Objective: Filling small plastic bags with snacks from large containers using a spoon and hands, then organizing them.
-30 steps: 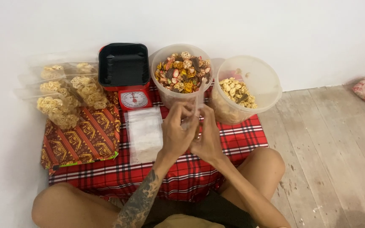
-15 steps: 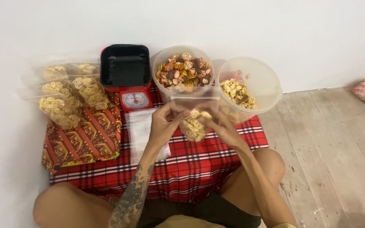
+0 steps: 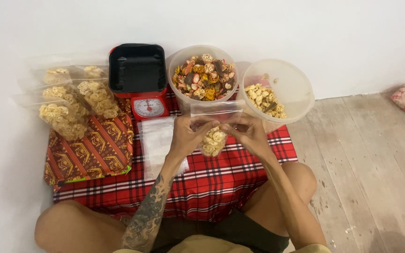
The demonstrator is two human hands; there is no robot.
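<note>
Both hands, left hand [image 3: 187, 136] and right hand [image 3: 248, 132], met at the cloth's centre, pinching a clear bag of snacks [image 3: 213, 136]. At twelve o'clock, passage was blocked by the tub of mixed snacks [image 3: 204, 78]; at one o'clock, by the second tub [image 3: 277, 89]. The red scale [image 3: 139, 79] with its black tray stood at eleven o'clock. A stack of empty bags [image 3: 156, 140] lay just beside the left hand at nine o'clock; beyond it, filled bags [image 3: 71, 105] covered the patterned box [image 3: 90, 150]. Bare red checked cloth [image 3: 221, 182] lay open at six o'clock, bounded by the knees. Wooden floor [image 3: 366, 159] at three o'clock was unobstructed.
</note>
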